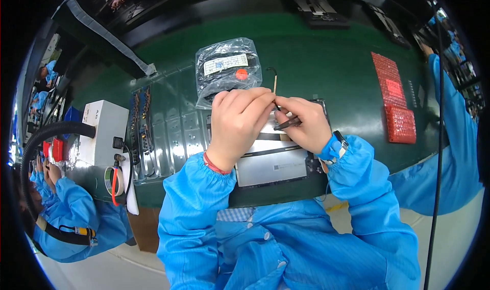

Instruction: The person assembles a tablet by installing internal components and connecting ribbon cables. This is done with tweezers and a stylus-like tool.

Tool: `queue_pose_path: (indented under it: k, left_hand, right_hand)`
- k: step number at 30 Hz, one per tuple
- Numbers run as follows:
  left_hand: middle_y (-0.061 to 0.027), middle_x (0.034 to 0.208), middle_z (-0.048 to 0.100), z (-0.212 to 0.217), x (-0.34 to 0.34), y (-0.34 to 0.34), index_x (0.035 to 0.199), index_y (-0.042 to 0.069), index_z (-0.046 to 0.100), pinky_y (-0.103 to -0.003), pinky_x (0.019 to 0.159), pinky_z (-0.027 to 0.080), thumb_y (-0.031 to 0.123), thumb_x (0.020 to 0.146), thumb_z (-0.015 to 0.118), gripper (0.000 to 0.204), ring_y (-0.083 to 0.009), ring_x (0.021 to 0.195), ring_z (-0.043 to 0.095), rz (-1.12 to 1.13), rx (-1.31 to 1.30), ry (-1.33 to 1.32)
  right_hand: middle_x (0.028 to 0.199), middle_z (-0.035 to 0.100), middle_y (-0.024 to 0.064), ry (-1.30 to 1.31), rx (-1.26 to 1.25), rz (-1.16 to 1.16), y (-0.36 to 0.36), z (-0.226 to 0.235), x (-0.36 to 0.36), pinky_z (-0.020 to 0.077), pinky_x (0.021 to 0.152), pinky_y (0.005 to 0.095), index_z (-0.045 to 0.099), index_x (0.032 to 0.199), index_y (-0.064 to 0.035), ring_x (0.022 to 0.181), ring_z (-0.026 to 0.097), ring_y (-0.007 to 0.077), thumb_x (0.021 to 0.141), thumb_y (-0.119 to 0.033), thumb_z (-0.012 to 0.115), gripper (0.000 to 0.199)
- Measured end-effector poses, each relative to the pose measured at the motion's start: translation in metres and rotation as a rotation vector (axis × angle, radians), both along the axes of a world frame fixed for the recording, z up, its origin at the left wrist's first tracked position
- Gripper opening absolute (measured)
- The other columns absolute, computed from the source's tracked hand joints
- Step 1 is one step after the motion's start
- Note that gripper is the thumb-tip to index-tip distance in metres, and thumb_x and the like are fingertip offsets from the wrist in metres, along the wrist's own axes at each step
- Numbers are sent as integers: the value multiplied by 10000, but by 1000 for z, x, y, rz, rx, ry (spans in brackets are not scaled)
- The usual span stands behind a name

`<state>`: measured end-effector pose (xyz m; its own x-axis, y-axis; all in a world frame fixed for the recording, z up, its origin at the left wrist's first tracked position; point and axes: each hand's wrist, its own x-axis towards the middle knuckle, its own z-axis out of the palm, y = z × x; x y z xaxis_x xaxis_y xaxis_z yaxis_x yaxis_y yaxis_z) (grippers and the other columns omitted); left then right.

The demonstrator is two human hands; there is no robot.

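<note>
My left hand [239,119] pinches a thin flex cable [275,84], dark with a gold-coloured stretch, whose hooked end sticks up beyond the fingertips. Close beside it, my right hand [307,124] has its thumb and forefinger at the lower part of the same strip. A pair of black tweezers [287,124] is tucked in the right hand, pointing left. Under both hands an opened flat device [273,168] with a silver panel and a black frame lies on the bench; the hands cover much of its upper part.
A clear plastic bag [224,65] with dark parts lies beyond my hands. Left are a clear tray [176,131], small circuit strips [140,119], a white box [103,129] with a black hose [43,139], and a tape roll [113,182]. Red bubble wrap [399,121] lies right; co-workers sit both sides.
</note>
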<state>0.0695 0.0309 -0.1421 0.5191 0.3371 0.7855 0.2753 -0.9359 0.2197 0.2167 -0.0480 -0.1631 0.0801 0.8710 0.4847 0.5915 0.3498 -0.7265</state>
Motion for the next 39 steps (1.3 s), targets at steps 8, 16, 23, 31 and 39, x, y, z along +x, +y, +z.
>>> queue_pose_path:
  k: [8,16,23,31,39]
  left_hand:
    - [4,847,642,2,-3,0,802,90,647,-311,677,398,50,648,677,162,-176,743,582,-28,-7,30]
    - [30,817,606,9,-2,-11,789,113,615,-307,685,377,88,654,638,140,-146,723,552,50,218,84]
    - [21,768,597,29,-18,-14,739,112,583,-316,655,371,83,624,650,136,-157,672,538,143,242,24]
    - [-108,852,633,49,-163,-73,859,-3,622,-312,708,459,-75,686,606,189,-222,792,594,693,18,-370]
    - [-154,804,634,-87,-305,-174,840,-10,636,-347,663,484,69,798,584,103,-281,740,611,1405,-533,148]
  right_hand:
    - [690,555,69,-186,77,-23,-2,7,1,470,520,335,580,933,-70,601,575,262,668,-23,594,270]
    - [699,585,120,-267,170,-62,-5,3,-3,466,525,359,609,938,-33,602,579,285,749,-42,596,190]
    - [705,582,40,-231,226,38,-9,5,-10,479,553,337,597,1020,-85,637,594,235,627,-13,614,400]
    - [748,607,121,-111,195,58,-7,9,1,462,555,294,626,1022,-44,618,585,216,759,4,578,272]
    - [834,631,106,-103,47,58,-8,8,-4,505,663,309,612,1051,-47,742,624,251,679,34,613,381]
